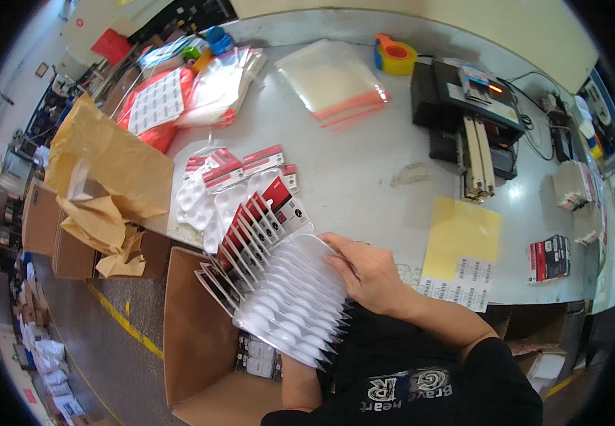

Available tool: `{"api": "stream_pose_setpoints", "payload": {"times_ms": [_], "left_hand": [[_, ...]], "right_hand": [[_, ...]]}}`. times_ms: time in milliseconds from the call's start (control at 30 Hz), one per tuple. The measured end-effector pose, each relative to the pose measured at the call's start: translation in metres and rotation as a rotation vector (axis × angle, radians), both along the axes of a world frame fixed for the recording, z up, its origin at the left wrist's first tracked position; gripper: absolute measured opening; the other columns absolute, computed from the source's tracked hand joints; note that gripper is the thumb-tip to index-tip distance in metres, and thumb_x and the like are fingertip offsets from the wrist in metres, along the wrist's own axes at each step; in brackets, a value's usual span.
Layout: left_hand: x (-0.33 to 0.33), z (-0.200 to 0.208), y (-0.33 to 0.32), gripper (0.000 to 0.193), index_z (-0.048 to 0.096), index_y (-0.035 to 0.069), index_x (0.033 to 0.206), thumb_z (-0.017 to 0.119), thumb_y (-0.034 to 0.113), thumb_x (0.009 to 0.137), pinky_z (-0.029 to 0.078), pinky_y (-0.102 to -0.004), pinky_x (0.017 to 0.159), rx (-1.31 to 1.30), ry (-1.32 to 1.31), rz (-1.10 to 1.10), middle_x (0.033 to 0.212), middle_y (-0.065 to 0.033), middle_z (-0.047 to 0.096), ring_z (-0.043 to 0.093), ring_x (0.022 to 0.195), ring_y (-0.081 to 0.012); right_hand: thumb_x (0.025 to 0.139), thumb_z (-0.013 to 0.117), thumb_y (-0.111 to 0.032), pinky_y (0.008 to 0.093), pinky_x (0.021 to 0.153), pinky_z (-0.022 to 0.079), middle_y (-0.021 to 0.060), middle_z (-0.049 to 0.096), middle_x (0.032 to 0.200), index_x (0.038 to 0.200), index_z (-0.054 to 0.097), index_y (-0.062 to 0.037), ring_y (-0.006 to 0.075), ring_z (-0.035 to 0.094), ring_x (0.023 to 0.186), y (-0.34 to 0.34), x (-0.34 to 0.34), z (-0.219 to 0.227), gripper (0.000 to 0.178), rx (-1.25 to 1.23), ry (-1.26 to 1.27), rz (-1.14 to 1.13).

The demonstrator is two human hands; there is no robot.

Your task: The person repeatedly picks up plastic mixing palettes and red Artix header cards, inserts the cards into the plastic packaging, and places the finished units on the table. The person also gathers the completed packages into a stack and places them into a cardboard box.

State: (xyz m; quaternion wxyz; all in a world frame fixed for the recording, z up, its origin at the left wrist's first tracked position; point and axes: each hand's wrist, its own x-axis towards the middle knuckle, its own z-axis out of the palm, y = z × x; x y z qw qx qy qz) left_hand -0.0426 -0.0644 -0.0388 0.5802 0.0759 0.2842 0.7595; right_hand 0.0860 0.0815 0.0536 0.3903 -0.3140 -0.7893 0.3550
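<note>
A fanned stack of white plastic paint palettes with red-and-black header cards [293, 291] is held over the front edge of the table, tilted above an open carton. My right hand [368, 273] grips the stack's right edge, thumb on the top palette. From below, my left forearm [300, 387] reaches up under the stack; the hand itself is hidden beneath it, so its fingers do not show. Just beyond, more white palettes [195, 202] with round wells and red cards lie loosely piled on the table.
The cardboard carton [183, 334] below contains more packed pieces. Brown paper [108, 170] covers boxes at left. On the grey table [364, 163] lie clear bags [332, 78], tape rolls [396, 57], a yellow sheet [461, 238] with labels, a black label machine [464, 106] and small cards [549, 259].
</note>
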Motion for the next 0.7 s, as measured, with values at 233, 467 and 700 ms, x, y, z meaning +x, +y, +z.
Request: {"api": "stream_pose_setpoints", "payload": {"times_ms": [233, 467, 700], "left_hand": [[0.010, 0.006, 0.039, 0.080, 0.040, 0.011, 0.138, 0.077, 0.036, 0.072, 0.039, -0.0414, 0.103, 0.094, 0.162, -0.187, 0.136, -0.0097, 0.048, 0.046, 0.123, -0.0268], [0.005, -0.010, 0.097, 0.077, 0.042, 0.012, 0.137, 0.078, 0.035, 0.073, 0.038, -0.0410, 0.103, 0.112, 0.795, -0.619, 0.136, -0.0085, 0.048, 0.046, 0.124, -0.0262], [0.018, -0.033, 0.141, 0.080, 0.045, 0.020, 0.137, 0.080, 0.043, 0.068, 0.030, -0.0438, 0.110, 0.461, 1.428, -0.583, 0.139, -0.0039, 0.047, 0.042, 0.128, -0.0250]], "right_hand": [[0.079, 0.071, -0.035, 0.0408, 0.086, 0.045, 0.0256, 0.055, 0.114, 0.137, 0.038, -0.0007, 0.0358, 0.057, 0.103, 0.010, 0.043, -0.010, 0.075, -0.139, -0.039, 0.219], [0.046, 0.083, -0.063, 0.0474, 0.104, 0.019, 0.0278, 0.016, 0.147, 0.145, 0.000, 0.0054, 0.0384, 0.020, 0.137, 0.053, 0.094, -0.026, 0.146, 0.009, -0.140, 0.445], [0.052, 0.083, -0.055, 0.0509, 0.104, 0.019, 0.0218, 0.008, 0.151, 0.147, 0.021, -0.0164, 0.0393, 0.013, 0.138, 0.081, 0.107, -0.098, 0.120, -0.041, -0.302, 0.386]]}}
